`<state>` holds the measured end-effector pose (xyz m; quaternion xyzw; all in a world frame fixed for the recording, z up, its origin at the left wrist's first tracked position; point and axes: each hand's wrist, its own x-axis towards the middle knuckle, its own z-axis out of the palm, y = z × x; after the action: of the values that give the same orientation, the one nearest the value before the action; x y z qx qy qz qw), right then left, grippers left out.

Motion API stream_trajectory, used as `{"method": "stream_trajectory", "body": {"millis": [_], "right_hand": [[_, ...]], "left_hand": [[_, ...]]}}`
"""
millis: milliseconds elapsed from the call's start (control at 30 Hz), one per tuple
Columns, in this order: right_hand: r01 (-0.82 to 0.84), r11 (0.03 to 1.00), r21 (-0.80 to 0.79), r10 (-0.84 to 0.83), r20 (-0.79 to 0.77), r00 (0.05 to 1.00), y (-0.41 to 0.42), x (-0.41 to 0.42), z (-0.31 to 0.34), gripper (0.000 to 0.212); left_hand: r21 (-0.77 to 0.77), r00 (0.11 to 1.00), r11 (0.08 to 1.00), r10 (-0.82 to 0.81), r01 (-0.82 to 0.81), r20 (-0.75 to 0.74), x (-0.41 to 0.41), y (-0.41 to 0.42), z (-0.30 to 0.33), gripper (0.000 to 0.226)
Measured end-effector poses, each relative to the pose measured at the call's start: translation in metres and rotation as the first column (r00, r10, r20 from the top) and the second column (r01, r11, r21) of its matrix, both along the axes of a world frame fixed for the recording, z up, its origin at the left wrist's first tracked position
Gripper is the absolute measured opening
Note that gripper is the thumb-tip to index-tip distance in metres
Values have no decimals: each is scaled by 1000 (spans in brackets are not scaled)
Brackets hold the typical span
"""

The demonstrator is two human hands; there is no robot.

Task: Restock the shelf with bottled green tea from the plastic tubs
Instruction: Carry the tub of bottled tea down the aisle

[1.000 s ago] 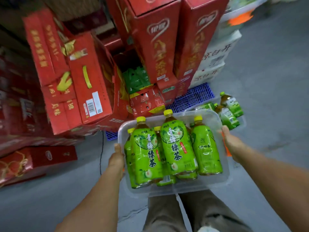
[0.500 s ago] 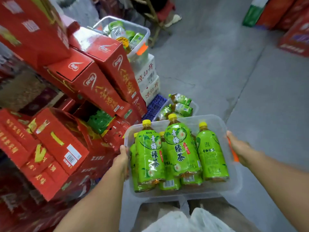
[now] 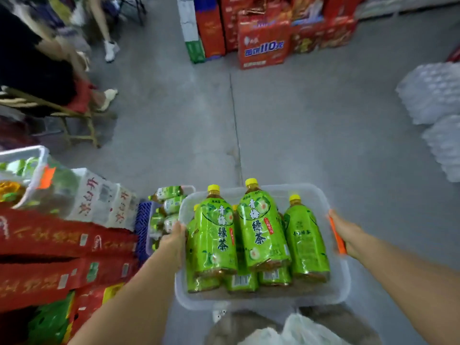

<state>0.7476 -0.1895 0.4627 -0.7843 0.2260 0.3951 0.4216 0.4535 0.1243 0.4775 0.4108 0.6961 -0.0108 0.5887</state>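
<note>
The grey concrete floor (image 3: pixel 298 125) carries red cartons (image 3: pixel 263 43) at its far edge, white wrapped packs (image 3: pixel 430 95) at the right edge, and a blue crate (image 3: pixel 143 227) at the left.

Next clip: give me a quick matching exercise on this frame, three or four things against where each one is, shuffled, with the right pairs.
Things:
1. left hand
2. right hand
3. green tea bottles
4. red cartons

Places:
A. lying in the clear tub
B. at the tub's orange handle
C. stacked on the floor, far side of the aisle
D. on the tub's left rim

Pairs: 1-D, 2-B, 3-A, 4-C
</note>
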Motion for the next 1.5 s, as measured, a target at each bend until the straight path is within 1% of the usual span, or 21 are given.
{"method": "stream_trajectory", "body": {"millis": [33,100,167,233,267,367,467,567,633,700,767,800,867,967,1033,1100,1167,1233,1267,1300,1500], "right_hand": [[33,999,-5,-33,-2,999,-12,20,3,48],[79,996,-29,-79,0,997,-32,62,7,42],[138,990,5,-138,21,990,-58,109,4,60],[201,979,20,-202,30,979,-87,159,-7,90],[243,970,24,-244,43,969,-96,179,1,93],[385,923,27,-385,105,917,-108,228,42,90],[494,869,26,-493,137,859,-135,282,46,110],[599,801,2,-593,141,793,-142,332,61,87],[638,770,-31,-628,143,765,-147,371,63,78],[679,733,-29,-670,135,730,-154,410,54,73],[721,693,-11,-716,116,689,-158,448,49,72],[744,668,-9,-739,112,665,-161,468,47,74],[795,606,-4,-790,111,603,-163,506,47,77],[851,524,-34,-847,78,525,-171,561,47,69],[869,491,-56,-866,82,494,-176,603,46,62],[886,460,-53,-883,72,463,-183,649,42,59],[901,431,-37,-899,68,433,-190,697,36,56],[919,393,-28,-918,55,394,-198,745,27,54],[928,373,-22,-927,43,373,-204,769,23,53],[937,349,-26,-937,25,349,-210,795,17,51],[958,288,-6,-958,13,288,-233,932,4,50]], "left_hand": [[-39,999,999,-33,33,7,29,-4,-9,73],[-36,999,999,-21,20,-31,80,-18,-2,84],[-13,999,999,-43,43,-2,142,-28,-12,75],[-45,996,996,-75,73,-45,206,-47,4,83],[-71,991,991,-117,112,-70,235,-52,11,87],[-72,974,972,-225,222,-40,320,-67,21,75],[-51,951,950,-308,308,1,409,-64,19,90],[-29,899,900,-436,435,-53,504,-33,-62,107],[-67,872,870,-490,488,-12,577,-13,-115,126],[-80,829,827,-559,557,2,641,-29,-74,126],[-69,797,794,-604,604,20,711,-42,-44,98],[-61,773,771,-631,634,63,745,-51,-22,93],[11,721,721,-693,692,23,809,-51,-31,110],[-23,650,650,-758,760,44,921,-24,-126,123],[-4,611,611,-792,792,7,991,-21,-152,130],[-27,603,603,-795,797,71,1065,-26,-187,135],[-66,561,558,-826,827,50,1120,-61,-128,127],[-63,519,516,-855,854,25,1164,-113,-44,94],[-55,520,517,-852,854,60,1187,-139,6,79],[-46,516,514,-855,856,43,1214,-154,24,72],[17,406,406,-914,914,-1,1382,-201,26,68]]}}
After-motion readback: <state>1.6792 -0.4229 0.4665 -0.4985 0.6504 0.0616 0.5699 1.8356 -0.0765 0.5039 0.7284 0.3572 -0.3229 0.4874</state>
